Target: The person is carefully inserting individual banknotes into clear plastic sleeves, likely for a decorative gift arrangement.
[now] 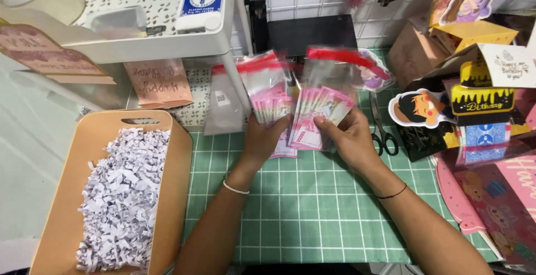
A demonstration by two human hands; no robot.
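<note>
My left hand (262,138) holds a stack of clear plastic sleeves with red strips (267,88), pink banknotes inside them. My right hand (347,135) grips a fanned bundle of pink banknotes (319,116), partly inside another clear sleeve with a red strip (335,65). Both hands hover close together above the green gridded cutting mat (301,202). A thin bracelet circles each wrist.
A tan bin of shredded white paper (120,197) stands at the left. Black-handled scissors (382,132) lie right of my right hand. Colourful birthday cards and cut-outs (474,102) crowd the right side. A white shelf unit (156,40) and a black device (312,35) sit behind.
</note>
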